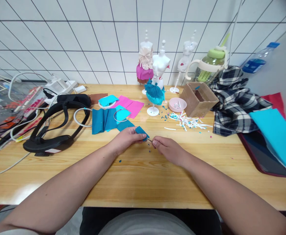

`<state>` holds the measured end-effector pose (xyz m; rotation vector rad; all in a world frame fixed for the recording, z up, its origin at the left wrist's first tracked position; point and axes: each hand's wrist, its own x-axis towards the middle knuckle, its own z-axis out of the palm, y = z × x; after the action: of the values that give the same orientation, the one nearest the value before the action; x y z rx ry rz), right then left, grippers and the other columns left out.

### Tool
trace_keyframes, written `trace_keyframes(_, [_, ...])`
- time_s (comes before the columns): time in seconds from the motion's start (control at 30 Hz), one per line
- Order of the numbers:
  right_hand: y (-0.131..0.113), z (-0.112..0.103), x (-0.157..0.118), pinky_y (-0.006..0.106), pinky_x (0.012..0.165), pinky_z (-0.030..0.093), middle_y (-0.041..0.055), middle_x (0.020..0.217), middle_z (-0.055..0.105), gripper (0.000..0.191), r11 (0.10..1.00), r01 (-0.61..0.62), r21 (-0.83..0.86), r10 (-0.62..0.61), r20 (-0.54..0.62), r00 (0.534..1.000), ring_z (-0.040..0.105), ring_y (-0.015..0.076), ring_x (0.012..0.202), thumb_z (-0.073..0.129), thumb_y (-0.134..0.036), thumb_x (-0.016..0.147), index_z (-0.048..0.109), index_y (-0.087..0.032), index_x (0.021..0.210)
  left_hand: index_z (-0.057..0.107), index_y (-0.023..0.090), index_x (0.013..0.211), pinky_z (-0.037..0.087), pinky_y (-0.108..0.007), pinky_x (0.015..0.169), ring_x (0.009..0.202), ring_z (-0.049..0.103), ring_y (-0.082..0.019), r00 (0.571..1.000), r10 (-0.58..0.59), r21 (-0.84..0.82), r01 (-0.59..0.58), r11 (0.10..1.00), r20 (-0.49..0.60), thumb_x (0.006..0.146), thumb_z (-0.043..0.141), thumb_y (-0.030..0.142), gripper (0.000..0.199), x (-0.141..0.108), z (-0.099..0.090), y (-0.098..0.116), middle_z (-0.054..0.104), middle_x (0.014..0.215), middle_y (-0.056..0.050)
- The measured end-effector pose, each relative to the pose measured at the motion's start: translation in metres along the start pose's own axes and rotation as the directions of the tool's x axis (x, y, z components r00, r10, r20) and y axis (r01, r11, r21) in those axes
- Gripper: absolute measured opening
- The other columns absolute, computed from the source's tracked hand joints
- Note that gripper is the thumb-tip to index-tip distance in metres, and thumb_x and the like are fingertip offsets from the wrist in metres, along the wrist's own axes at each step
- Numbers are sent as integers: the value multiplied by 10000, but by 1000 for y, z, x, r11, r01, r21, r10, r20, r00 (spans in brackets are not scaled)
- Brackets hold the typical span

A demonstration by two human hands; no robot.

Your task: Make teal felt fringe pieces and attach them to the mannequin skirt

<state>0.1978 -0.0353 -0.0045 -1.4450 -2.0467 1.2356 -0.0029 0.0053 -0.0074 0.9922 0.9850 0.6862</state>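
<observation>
My left hand [127, 140] pinches a small folded piece of dark teal paper [141, 132] above the middle of the table. Just right of it, my right hand [166, 147] is closed on a thin metal tool [149, 140], whose tip meets the paper's lower right corner; the kind of tool is too small to tell. Behind my hands stands a white mannequin [160, 65] with a ruffled teal skirt [155, 92]. Larger dark teal paper [105, 120] lies left of my hands, with bright blue [122, 114] and pink pieces [133, 106] around it.
Two more mannequins [145, 60] [185, 55] stand by the wall. White paper strips [189, 121], a pink dish [177, 104], a cardboard box [198, 99] and a green-lidded jug [210, 65] are at right. A black headset [57, 143] and cables lie left; plaid cloth [231, 111] lies right.
</observation>
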Motion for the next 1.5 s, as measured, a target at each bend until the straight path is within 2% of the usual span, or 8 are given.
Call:
trace_keyframes(0.13, [-1, 4, -2, 229, 551, 335, -45, 599, 549, 273, 997, -8, 75, 7, 18, 1000, 487, 121, 548, 295, -389, 979, 425, -227, 801, 680, 142, 719, 450, -267, 747, 737, 614, -128, 999, -16, -70, 13, 997, -35, 622, 824, 308, 241, 0, 0, 2, 689, 733, -12])
trace_keyframes(0.27, [-3, 11, -2, 218, 497, 349, -56, 655, 639, 227, 984, -4, 178, -9, 71, 997, 496, 96, 436, 266, -402, 995, 373, -239, 877, 680, 136, 725, 456, -274, 752, 740, 619, -133, 999, -29, -106, 25, 994, -37, 633, 819, 317, 246, 0, -1, 3, 695, 743, -26])
trace_keyframes(0.53, [-6, 17, 0, 214, 487, 367, -40, 729, 687, 218, 977, 37, 209, -43, 23, 999, 493, 76, 391, 257, -399, 1004, 366, -234, 911, 674, 128, 711, 451, -266, 742, 740, 613, -129, 1000, -29, -67, 28, 997, -12, 637, 815, 320, 249, 0, 1, 4, 693, 738, -27])
trace_keyframes(0.7, [-8, 18, 0, 222, 498, 384, -23, 790, 709, 247, 977, 22, 214, -25, 15, 1000, 485, 69, 383, 258, -428, 1003, 365, -231, 899, 667, 135, 708, 452, -270, 740, 735, 605, -130, 1000, -17, -67, 16, 998, -15, 636, 813, 328, 253, -1, 1, 4, 684, 735, -20])
trace_keyframes(1.23, [-7, 18, 0, 223, 533, 360, -40, 706, 675, 229, 988, 36, 151, -36, -1, 999, 516, 83, 443, 244, -374, 1008, 363, -228, 877, 674, 132, 727, 458, -267, 738, 761, 614, -142, 1000, -3, -39, 3, 999, 0, 653, 802, 330, 247, -2, 2, 4, 696, 767, -35])
trace_keyframes(1.33, [-5, 14, -1, 226, 542, 357, -51, 663, 636, 242, 988, 40, 148, -38, -15, 999, 517, 91, 470, 254, -390, 1004, 383, -228, 879, 685, 134, 749, 462, -273, 751, 794, 627, -154, 1000, -8, -58, 8, 998, -2, 651, 803, 331, 249, -2, 1, 3, 712, 812, -49])
trace_keyframes(1.5, [-1, 8, -2, 237, 551, 341, -60, 588, 526, 306, 992, 18, 127, -8, -79, 997, 498, 114, 530, 263, -430, 990, 443, -226, 851, 689, 139, 747, 456, -276, 743, 746, 626, -143, 1000, -14, -54, 13, 998, -12, 642, 807, 333, 249, -1, 0, 2, 720, 786, -45])
